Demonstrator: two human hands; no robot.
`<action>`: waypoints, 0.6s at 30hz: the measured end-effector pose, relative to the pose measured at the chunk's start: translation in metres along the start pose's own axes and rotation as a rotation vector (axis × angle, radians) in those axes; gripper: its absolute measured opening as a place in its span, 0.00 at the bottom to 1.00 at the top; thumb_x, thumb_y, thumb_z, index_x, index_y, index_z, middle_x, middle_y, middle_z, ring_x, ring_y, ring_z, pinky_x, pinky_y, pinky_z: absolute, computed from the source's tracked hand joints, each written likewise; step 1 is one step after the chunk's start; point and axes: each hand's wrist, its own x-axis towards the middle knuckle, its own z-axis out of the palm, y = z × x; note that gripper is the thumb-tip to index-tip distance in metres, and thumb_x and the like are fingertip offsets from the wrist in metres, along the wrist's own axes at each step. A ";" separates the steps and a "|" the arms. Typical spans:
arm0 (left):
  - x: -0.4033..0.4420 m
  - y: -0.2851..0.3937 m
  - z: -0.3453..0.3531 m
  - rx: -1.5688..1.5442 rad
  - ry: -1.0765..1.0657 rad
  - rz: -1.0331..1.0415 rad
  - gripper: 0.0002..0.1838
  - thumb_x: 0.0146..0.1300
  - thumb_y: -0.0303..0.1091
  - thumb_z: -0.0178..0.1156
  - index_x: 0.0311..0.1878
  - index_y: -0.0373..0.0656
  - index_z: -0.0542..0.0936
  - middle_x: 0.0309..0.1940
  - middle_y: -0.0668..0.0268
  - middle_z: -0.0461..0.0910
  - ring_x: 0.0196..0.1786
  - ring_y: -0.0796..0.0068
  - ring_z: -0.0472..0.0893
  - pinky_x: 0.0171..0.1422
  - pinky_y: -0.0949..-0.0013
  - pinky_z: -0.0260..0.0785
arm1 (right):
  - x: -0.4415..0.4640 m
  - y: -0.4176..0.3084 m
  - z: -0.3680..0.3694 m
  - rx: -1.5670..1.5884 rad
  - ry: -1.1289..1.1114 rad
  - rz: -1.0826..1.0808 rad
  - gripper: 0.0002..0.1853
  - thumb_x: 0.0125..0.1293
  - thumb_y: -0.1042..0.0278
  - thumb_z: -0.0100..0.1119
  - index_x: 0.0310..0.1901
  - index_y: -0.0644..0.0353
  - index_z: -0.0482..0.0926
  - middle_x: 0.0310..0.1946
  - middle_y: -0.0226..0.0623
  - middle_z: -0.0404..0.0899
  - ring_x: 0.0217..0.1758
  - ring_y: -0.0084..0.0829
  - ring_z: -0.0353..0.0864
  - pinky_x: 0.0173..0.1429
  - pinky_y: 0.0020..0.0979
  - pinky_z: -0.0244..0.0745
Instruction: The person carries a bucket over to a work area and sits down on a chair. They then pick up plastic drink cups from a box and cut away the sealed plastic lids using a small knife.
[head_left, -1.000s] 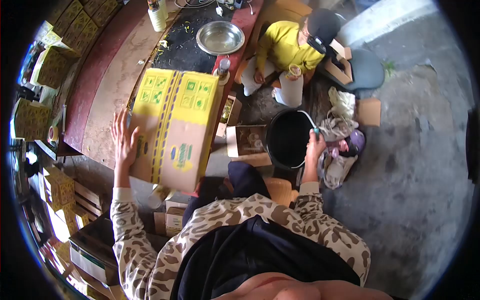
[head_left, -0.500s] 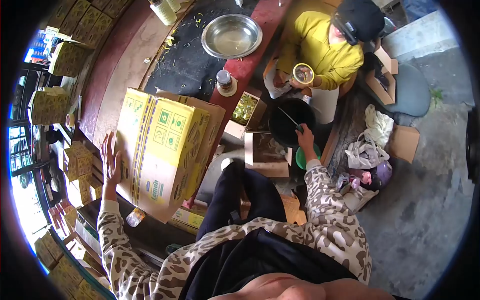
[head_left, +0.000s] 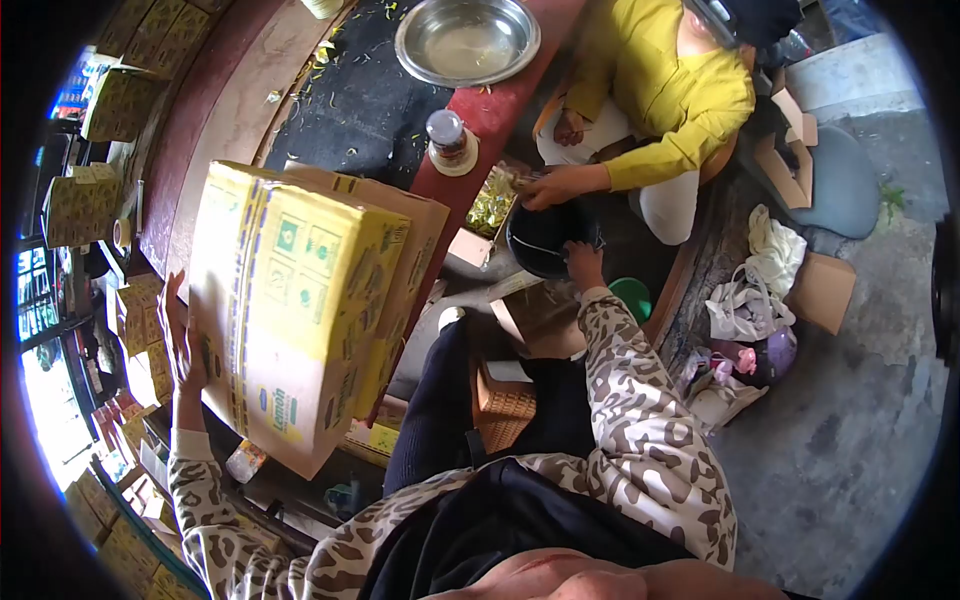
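Observation:
My left hand point(head_left: 183, 340) lies with fingers stretched along the left side of a large yellow-and-brown cardboard box point(head_left: 285, 310) marked "Lemon". The box stands tilted in view at the table's edge. My right hand point(head_left: 583, 265) is closed at the near side of a black bucket point(head_left: 540, 262), with a thin pale wire-like line running from it across the bucket. It looks like the bucket's handle, though my fingers hide the grip. Beside my right sleeve is a green round lid or bowl point(head_left: 632, 297).
A co-worker in a yellow shirt point(head_left: 665, 110) sits opposite, one hand point(head_left: 560, 187) above a carton of yellow-green pieces point(head_left: 490, 205). On the table are a metal basin point(head_left: 415, 62) and a lidded jar point(head_left: 447, 135). White bags point(head_left: 745, 305) lie on the right; a woven stool point(head_left: 503, 410) shows between my legs.
My right hand and the bucket have moved left, nearer the carton. The co-worker's hand has reached out over the carton; the yellow-rimmed clear cup is no longer visible. The view has shifted slightly.

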 end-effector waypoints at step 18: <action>-0.061 0.231 0.037 0.342 0.143 0.082 0.26 0.65 0.39 0.57 0.65 0.42 0.71 0.65 0.51 0.69 0.72 0.45 0.65 0.76 0.40 0.51 | 0.062 0.017 0.063 0.117 0.021 -0.165 0.20 0.64 0.58 0.62 0.58 0.41 0.78 0.49 0.37 0.80 0.55 0.42 0.79 0.55 0.49 0.71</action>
